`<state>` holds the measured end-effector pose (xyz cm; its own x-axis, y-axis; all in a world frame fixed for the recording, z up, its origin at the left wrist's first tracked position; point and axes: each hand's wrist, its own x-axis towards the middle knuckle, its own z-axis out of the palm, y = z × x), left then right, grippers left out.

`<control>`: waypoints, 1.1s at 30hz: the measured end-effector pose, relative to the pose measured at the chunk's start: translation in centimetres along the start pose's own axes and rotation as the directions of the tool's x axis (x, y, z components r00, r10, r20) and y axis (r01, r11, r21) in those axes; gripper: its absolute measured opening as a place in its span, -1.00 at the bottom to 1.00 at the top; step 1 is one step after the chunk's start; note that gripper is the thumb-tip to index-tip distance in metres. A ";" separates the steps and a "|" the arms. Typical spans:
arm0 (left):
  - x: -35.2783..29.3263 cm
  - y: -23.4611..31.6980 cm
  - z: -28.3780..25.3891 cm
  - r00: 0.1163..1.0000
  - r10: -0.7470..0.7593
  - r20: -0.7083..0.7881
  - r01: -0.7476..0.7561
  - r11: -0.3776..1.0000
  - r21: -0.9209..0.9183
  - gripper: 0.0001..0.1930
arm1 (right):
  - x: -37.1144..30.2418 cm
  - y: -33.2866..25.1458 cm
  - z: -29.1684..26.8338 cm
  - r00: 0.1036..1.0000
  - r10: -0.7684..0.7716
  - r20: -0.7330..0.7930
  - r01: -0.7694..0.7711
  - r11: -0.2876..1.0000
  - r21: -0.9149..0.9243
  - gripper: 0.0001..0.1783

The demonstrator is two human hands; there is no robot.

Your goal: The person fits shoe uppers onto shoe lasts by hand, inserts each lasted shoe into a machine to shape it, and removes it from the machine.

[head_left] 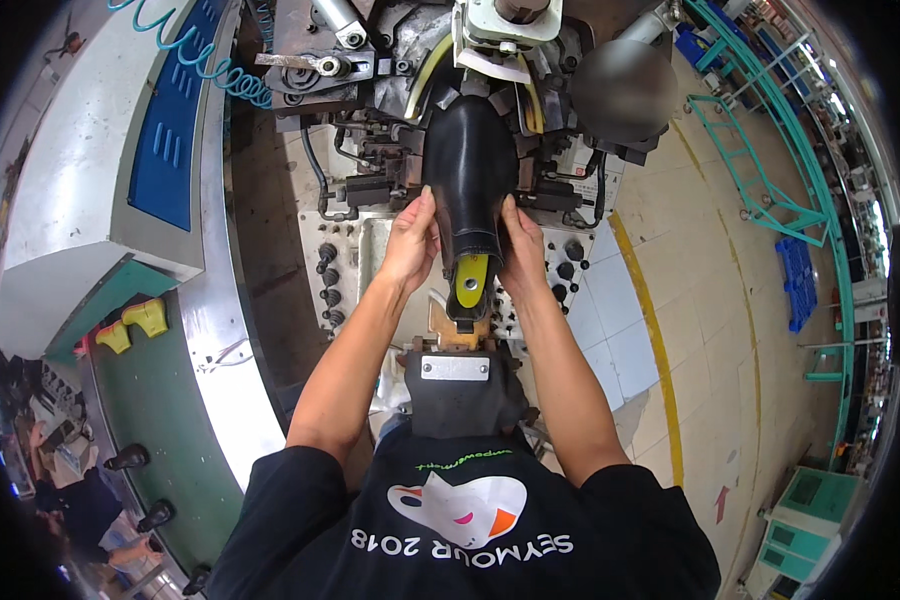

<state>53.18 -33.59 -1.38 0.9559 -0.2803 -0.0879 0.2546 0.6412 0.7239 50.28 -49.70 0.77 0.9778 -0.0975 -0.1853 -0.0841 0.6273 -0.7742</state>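
Observation:
A black leather shoe upper [468, 165] sits toe-forward in a heavy lasting machine [360, 90], directly in front of me. At its open heel end shows a yellow-green shoe last [468, 285] with a round hole. My left hand [410, 240] grips the upper's left side, its thumb and fingers closed at the edge. On the opposite side my right hand [522, 245] holds the upper the same way, thumb on top; some fingers of both hands are hidden beneath. The toe lies among the machine's metal jaws and yellow curved strips [430, 75].
Black knobs [328, 270] flank the shoe on the machine's panel. Close to my chest is a dark padded support [460, 400] with a metal plate. Left stands a conveyor [160, 380] carrying yellow lasts [145, 318] and black shoes [128, 457]. A green rack [760, 170] stands right.

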 end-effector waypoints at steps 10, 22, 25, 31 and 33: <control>-0.3 3.7 5.3 0.973 -0.212 -0.090 0.219 0.973 0.076 -0.26 | -0.1 -0.5 2.8 0.996 0.046 -0.071 -0.044 0.998 0.038 -0.52; 0.9 2.5 5.3 0.981 -0.102 -0.165 0.132 0.975 0.180 -0.24 | 1.1 0.3 3.2 0.963 -0.250 -0.098 0.202 0.916 -0.348 -0.47; 1.5 2.2 4.7 0.981 -0.089 -0.171 0.126 0.968 0.219 -0.24 | 1.3 0.4 3.3 0.967 -0.233 -0.107 0.195 0.939 -0.282 -0.52; 1.1 2.8 4.9 0.979 -0.044 -0.201 0.113 0.931 0.347 -0.20 | 1.2 -0.5 3.0 0.983 -0.159 -0.091 0.125 0.947 -0.296 -0.53; 1.0 2.9 4.8 0.975 -0.031 -0.221 0.124 0.898 0.422 -0.18 | 1.1 -0.6 3.2 0.983 -0.160 -0.093 0.124 0.942 -0.311 -0.52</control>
<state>54.21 -35.45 3.92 0.9563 -0.1349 -0.2593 0.2854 0.2390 0.9281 52.03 -47.73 2.99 0.9567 -0.2677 -0.1145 -0.0178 0.3386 -0.9408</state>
